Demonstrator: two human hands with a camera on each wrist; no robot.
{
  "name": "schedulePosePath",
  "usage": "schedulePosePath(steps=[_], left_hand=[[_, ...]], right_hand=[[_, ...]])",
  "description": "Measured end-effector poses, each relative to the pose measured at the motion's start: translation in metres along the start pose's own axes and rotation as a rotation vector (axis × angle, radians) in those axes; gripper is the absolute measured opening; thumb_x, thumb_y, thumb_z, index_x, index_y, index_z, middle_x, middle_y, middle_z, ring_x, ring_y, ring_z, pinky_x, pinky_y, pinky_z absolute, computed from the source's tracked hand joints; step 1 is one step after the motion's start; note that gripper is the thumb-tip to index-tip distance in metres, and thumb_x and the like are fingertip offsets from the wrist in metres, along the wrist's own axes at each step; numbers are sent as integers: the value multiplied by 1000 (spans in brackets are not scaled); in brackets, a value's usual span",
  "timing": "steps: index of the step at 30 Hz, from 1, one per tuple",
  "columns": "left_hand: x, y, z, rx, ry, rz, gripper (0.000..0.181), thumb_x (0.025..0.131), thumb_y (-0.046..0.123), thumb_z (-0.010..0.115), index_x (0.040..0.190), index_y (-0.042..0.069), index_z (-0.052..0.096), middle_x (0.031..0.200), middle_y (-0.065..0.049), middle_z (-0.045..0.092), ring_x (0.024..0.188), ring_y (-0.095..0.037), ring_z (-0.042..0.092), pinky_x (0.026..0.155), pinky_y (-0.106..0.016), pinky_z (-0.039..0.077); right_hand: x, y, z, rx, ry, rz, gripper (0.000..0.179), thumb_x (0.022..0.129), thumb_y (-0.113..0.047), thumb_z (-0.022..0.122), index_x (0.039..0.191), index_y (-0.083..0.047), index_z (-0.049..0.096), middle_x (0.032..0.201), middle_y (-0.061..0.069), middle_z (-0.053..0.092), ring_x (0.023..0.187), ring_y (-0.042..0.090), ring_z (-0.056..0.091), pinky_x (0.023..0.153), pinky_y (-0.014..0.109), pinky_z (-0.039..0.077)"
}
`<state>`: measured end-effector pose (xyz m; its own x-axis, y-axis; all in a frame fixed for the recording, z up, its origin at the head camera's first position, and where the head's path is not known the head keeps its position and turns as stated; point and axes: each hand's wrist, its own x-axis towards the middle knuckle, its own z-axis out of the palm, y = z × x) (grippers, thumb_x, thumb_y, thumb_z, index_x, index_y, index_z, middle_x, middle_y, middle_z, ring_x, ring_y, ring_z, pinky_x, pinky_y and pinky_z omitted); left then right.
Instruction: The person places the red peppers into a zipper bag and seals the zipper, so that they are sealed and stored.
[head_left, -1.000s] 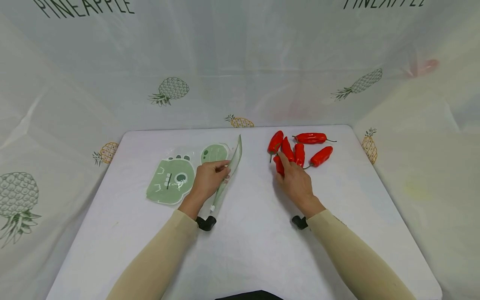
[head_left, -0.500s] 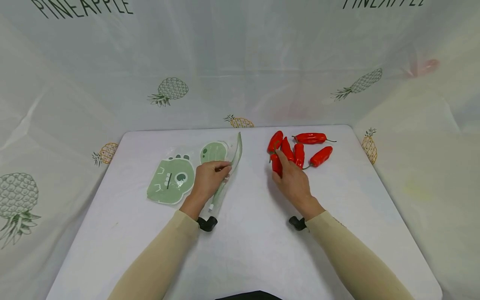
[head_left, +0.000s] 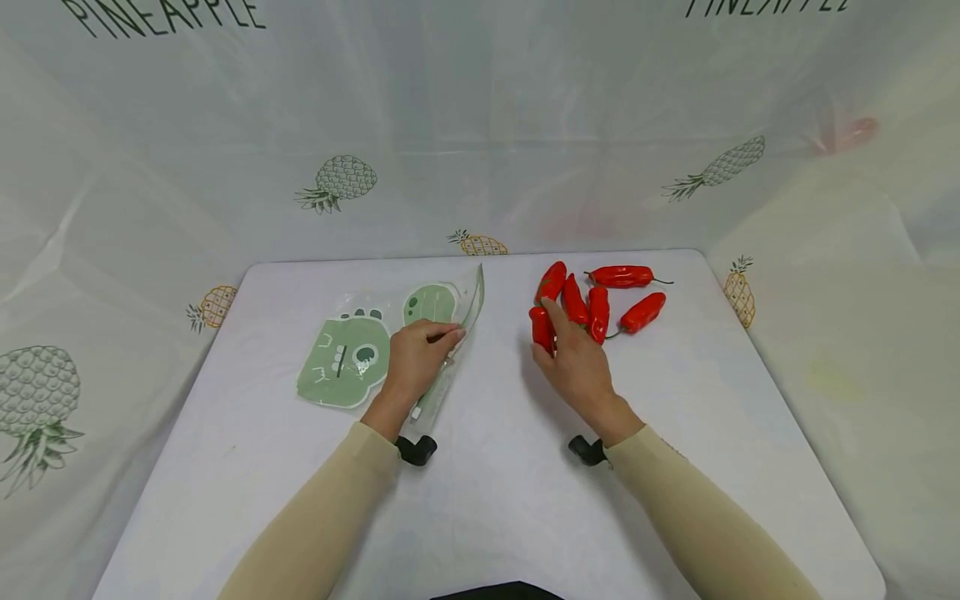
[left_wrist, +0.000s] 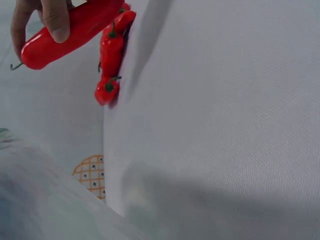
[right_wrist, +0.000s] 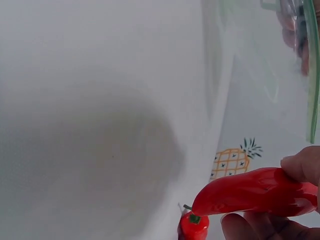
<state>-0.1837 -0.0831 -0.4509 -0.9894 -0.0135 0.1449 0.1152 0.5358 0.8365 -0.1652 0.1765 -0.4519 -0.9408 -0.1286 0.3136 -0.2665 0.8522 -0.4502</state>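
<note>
My left hand (head_left: 417,354) pinches the raised green zip edge of a clear zip bag (head_left: 341,367) printed with a green cartoon creature. The bag lies to the left on the table, its right side standing up. In the right wrist view, the green zip strip (right_wrist: 313,85) and clear plastic show at upper right. My right hand (head_left: 581,371) holds a red pepper (head_left: 541,327) between thumb and fingers. The left wrist view shows that pepper (left_wrist: 75,32) held off the table, thin stem at one end. Right beside that hand lie several more red peppers (head_left: 597,310).
The table (head_left: 495,508) is covered in white. A pale curtain (head_left: 525,125) printed with pineapples hangs behind the table and along its sides. One pepper (head_left: 626,276) lies across the back of the group, another (head_left: 643,312) at its right.
My right hand has drawn the held pepper a little to the left, away from the other peppers. My left hand has stayed nearly in place on the bag's edge.
</note>
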Motion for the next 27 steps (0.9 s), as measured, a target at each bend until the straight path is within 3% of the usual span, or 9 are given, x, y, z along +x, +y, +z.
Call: schedulePosePath(steps=[9,13,18,27], left_hand=[[-2,3,2,-9,40,24,19,95,30,81,105,15,86,96,-1,78,75,-13,71,67,-24,55],[-4,4,4,-2,68,41,18,95,27,81,105,14,86,92,-2,76,75,-12,69,67,-22,54],[-9,6,12,41,104,109,16,95,24,81,106,13,86,85,-2,72,71,-12,68,66,-22,54],[-24,9,28,90,91,192,15,96,12,76,107,7,85,83,-3,70,77,-17,64,66,-27,58]], right_hand=[[-1,-10,-4,91,12,-8,81,90,-20,84,158,-10,41,111,17,72,86,30,68,67,42,62],[0,-23,-9,212,-26,34,79,92,-20,82,159,-13,40,114,17,71,92,33,70,69,42,63],[0,-45,-16,355,-97,82,77,94,-25,79,160,-19,39,114,16,72,96,31,69,70,40,61],[2,-81,-16,664,-201,146,77,95,-23,76,162,-22,38,119,16,71,95,27,69,69,36,64]])
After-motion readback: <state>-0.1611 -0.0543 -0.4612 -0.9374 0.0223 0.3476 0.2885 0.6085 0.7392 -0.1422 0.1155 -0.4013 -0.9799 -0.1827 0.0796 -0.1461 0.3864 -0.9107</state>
